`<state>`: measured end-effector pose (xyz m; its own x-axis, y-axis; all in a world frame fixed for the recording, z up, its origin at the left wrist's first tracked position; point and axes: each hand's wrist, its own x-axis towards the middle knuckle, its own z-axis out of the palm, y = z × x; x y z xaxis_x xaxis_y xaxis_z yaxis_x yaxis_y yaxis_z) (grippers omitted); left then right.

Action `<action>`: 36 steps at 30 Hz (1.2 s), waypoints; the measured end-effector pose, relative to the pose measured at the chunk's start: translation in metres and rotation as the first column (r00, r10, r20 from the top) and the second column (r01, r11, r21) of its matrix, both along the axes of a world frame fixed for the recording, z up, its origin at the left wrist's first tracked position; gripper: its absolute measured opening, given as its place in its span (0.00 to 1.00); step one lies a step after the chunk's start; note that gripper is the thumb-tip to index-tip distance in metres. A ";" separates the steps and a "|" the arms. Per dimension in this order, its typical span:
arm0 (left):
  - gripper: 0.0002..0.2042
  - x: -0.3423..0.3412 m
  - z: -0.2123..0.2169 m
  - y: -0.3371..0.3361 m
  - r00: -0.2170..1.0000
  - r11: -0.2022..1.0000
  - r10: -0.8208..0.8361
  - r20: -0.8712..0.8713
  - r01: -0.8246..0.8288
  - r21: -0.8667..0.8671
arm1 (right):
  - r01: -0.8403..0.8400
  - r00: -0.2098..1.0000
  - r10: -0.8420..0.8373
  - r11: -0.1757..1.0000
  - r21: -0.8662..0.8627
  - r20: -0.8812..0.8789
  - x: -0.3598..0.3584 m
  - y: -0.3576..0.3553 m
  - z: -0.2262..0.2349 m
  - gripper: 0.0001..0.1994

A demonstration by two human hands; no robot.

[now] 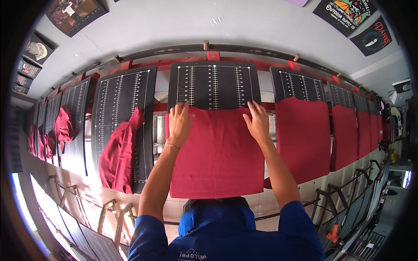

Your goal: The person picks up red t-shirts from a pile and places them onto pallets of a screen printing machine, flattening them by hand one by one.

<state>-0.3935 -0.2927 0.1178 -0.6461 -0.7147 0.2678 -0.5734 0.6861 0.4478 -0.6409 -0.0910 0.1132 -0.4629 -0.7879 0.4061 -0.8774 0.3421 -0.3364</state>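
A dark red cut fabric panel (217, 161) lies spread over the middle black board (213, 82), which carries white ruled scales. Its lower part hangs past the board's near end. At the panel's upper left corner rests my left hand (179, 124), fingers stretched forward and lying on the cloth. My right hand (258, 122) is at the upper right corner, thumb apart from the extended fingers, which touch the edge. On the board to the left, a crumpled red fabric piece (119, 152) lies bunched. A flat red panel (303, 139) covers most of the board to the right.
More ruled boards continue both ways, with bunched red cloth (64, 125) at left and flat red panels (344, 137) at right. A dark rail (257, 53) runs behind the boards. Metal frames (115, 217) stand behind me. An orange tool (334, 234) sits at lower right.
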 end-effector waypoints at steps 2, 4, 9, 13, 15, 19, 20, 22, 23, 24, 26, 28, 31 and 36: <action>0.20 -0.011 -0.007 -0.013 0.998 1.000 -0.027 0.064 0.027 -0.004 | -0.034 0.998 0.034 0.999 0.008 -0.060 -0.006 -0.011 -0.005 0.15; 0.13 -0.016 -0.010 -0.019 0.997 0.997 -0.056 0.050 0.058 -0.051 | -0.082 0.997 0.082 0.997 0.003 -0.001 -0.011 -0.012 -0.010 0.11; 0.08 -0.021 -0.013 -0.036 0.985 0.984 -0.158 -0.071 0.163 0.072 | -0.046 0.972 0.053 0.998 -0.039 0.231 -0.021 -0.015 -0.013 0.04; 0.11 -0.026 -0.017 -0.060 0.977 0.978 -0.210 -0.033 0.210 -0.014 | -0.117 0.979 0.129 0.990 -0.082 0.158 -0.040 -0.036 -0.010 0.05; 0.12 -0.034 -0.015 -0.072 0.970 0.970 -0.242 -0.004 0.241 -0.025 | -0.104 0.985 0.111 0.993 -0.057 0.133 -0.050 -0.045 -0.013 0.06; 0.11 -0.046 -0.017 -0.092 0.969 0.970 -0.241 0.050 0.242 -0.011 | -0.087 0.989 0.089 0.996 -0.022 0.118 -0.061 -0.062 -0.016 0.07; 0.11 -0.047 -0.019 -0.095 0.968 0.968 -0.249 0.039 0.250 -0.008 | -0.089 0.989 0.092 0.996 -0.028 0.116 -0.063 -0.065 -0.017 0.07; 0.11 -0.048 -0.022 -0.098 0.965 0.966 -0.258 0.043 0.259 -0.014 | -0.089 0.989 0.092 0.995 -0.034 0.112 -0.064 -0.068 -0.019 0.07; 0.12 -0.049 -0.022 -0.099 0.964 0.964 -0.263 0.044 0.264 -0.018 | -0.086 0.990 0.090 0.996 -0.033 0.110 -0.064 -0.069 -0.019 0.07; 0.12 -0.049 -0.022 -0.099 0.964 0.964 -0.264 0.043 0.265 -0.017 | -0.084 0.990 0.087 0.996 -0.033 0.107 -0.064 -0.070 -0.020 0.07; 0.12 -0.050 -0.022 -0.100 0.963 0.964 -0.265 0.041 0.266 -0.017 | -0.074 0.991 0.077 0.997 -0.023 0.113 -0.064 -0.070 -0.020 0.08; 0.12 -0.050 -0.021 -0.101 0.963 0.964 -0.263 0.049 0.264 -0.011 | -0.068 0.992 0.070 0.997 -0.023 0.102 -0.064 -0.072 -0.019 0.08; 0.12 -0.051 -0.021 -0.101 0.965 0.966 -0.259 0.045 0.260 -0.010 | -0.061 0.996 0.064 0.997 -0.036 0.069 -0.064 -0.073 -0.021 0.07; 0.13 -0.050 -0.021 -0.100 0.971 0.974 -0.223 0.090 0.224 -0.005 | -0.047 0.996 0.048 0.999 -0.014 0.080 -0.061 -0.076 -0.017 0.08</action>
<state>-0.4440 -0.3927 0.0969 -0.8107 -0.5456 0.2123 -0.4415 0.8079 0.3904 -0.7019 -0.1672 0.0959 -0.4567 -0.8051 0.3784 -0.8624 0.2962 -0.4106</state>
